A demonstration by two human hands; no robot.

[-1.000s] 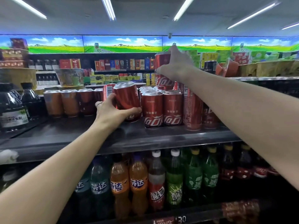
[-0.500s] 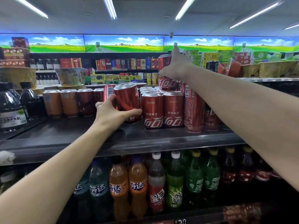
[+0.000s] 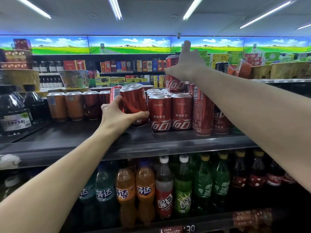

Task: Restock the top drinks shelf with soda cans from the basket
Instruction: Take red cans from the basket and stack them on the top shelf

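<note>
red coca-cola cans (image 3: 133,102) (image 3: 173,73): both hands (image 3: 117,116) (image 3: 186,68) gripping one each.

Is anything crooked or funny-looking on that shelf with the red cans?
Yes. The red can that the left hand grips is tilted, not standing flat on the top shelf. The front-row cans beside it show their logos upside down. Nothing looks spilled or dented.
</note>
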